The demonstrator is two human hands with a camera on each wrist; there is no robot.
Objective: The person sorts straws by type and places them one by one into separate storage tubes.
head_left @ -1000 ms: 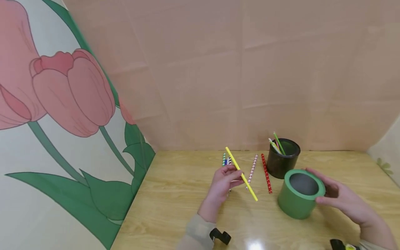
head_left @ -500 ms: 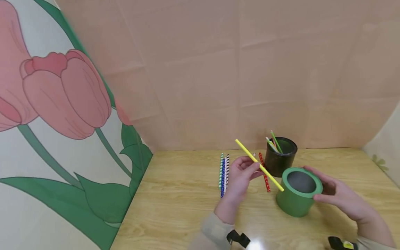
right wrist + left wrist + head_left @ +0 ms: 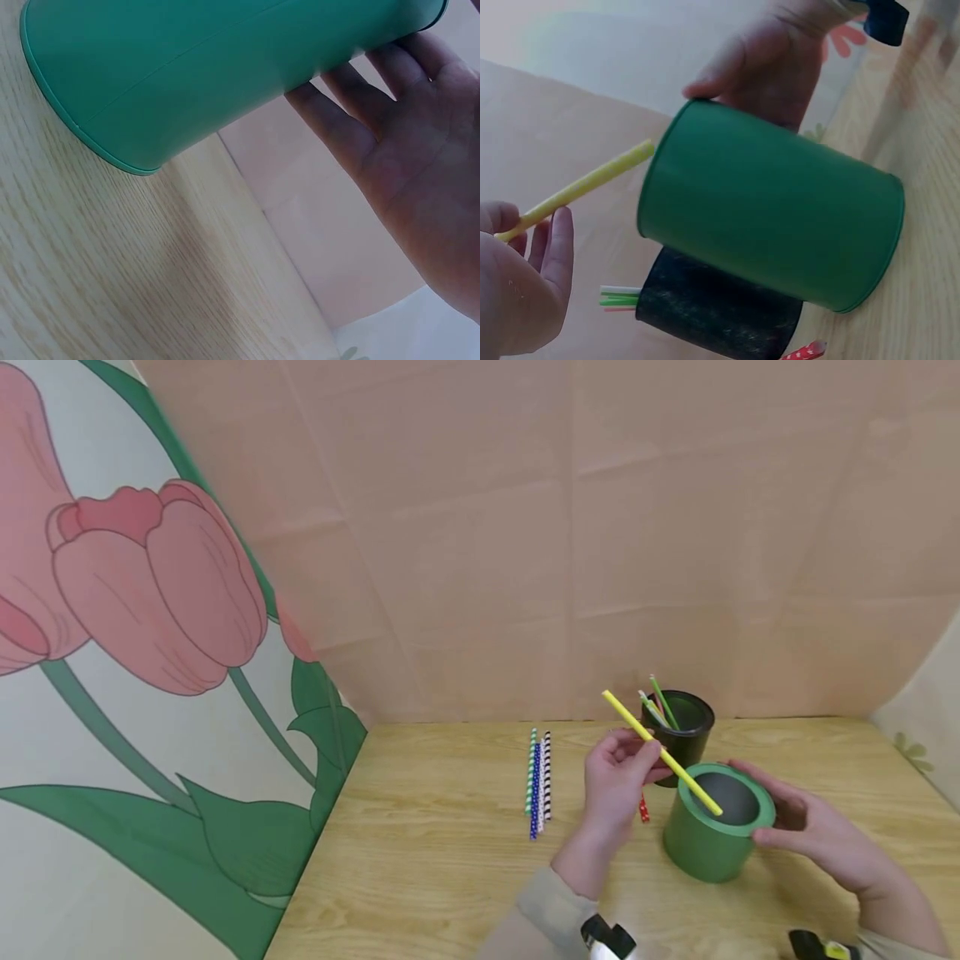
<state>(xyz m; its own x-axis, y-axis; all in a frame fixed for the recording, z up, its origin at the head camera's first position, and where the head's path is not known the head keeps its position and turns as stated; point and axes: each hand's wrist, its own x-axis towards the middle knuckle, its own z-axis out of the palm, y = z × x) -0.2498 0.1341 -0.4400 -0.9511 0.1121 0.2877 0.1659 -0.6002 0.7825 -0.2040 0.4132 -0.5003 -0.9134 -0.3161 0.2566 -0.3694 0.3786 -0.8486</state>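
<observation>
My left hand (image 3: 618, 777) pinches a yellow straw (image 3: 660, 752) between thumb and fingers. The straw slants down to the right, its lower end over the mouth of a green round cup (image 3: 705, 852); in the left wrist view that end appears right at the rim. My right hand (image 3: 817, 835) holds the cup from its right side, thumb at the front and fingers behind. In the right wrist view its fingers (image 3: 345, 127) lie against the cup's wall. The cup stands on the table, its dark inside visible only in part.
Behind the green cup stands a black cup (image 3: 682, 743) with several thin coloured straws in it. Several patterned straws (image 3: 537, 785) lie side by side on the wooden table (image 3: 420, 843). A red dotted straw (image 3: 643, 808) is mostly hidden behind my left hand.
My left hand has carried the yellow straw rightward from beside the patterned straws to the green cup's mouth. My right hand has stayed on the cup.
</observation>
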